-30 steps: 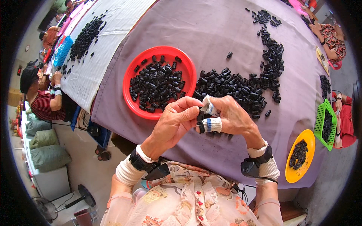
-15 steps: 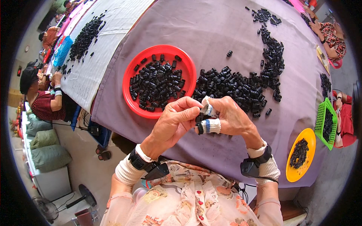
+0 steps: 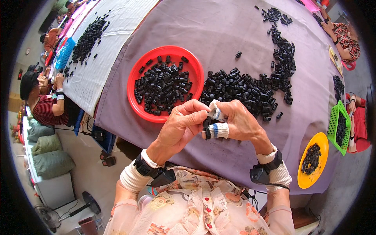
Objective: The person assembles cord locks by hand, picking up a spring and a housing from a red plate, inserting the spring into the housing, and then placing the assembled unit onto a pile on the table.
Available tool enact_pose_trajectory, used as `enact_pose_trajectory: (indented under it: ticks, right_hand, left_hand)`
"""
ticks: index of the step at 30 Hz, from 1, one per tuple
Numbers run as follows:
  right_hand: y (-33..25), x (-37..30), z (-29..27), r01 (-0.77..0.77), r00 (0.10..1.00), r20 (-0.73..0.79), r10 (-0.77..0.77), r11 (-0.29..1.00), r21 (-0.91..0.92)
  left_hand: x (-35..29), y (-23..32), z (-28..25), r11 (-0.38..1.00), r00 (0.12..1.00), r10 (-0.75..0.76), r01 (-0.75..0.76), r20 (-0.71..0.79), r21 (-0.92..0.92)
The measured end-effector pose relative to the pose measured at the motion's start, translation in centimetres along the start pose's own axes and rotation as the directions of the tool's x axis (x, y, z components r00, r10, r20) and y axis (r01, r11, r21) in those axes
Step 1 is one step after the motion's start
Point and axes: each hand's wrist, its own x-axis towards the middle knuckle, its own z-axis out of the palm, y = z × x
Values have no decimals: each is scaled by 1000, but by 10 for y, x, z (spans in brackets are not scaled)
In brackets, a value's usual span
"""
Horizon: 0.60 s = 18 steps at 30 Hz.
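My left hand and my right hand meet over the near part of the table. Between their fingertips is a small black plastic part, mostly hidden by the fingers. Both hands are closed in a pinch on it. White cloth covers with blue bands wrap the thumb and a finger of my right hand. Just beyond my left hand stands a round red tray holding many small black cylindrical parts. A heap of like parts lies beyond my right hand.
The heap trails off along the purple cloth to the far right. At the right edge are a yellow plate with small black pieces and a green basket. Other people work around the tables; a blue basket is at far left.
My hands stay almost in place, with the black part showing slightly differently between the fingertips. A person at the left has raised a hand a little.
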Motion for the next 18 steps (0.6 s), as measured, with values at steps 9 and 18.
enact_pose_trajectory:
  ticks: [9,18]
  right_hand:
    - [-2,-2,2,10,998,-65,-6,998,62]
    - [-10,-1,2,-16,994,-108,16,1000,0]
  left_hand:
    - [-4,1,-2,999,997,33,-32,65,-6]
    - [-7,6,8,979,996,79,-71,-36,192]
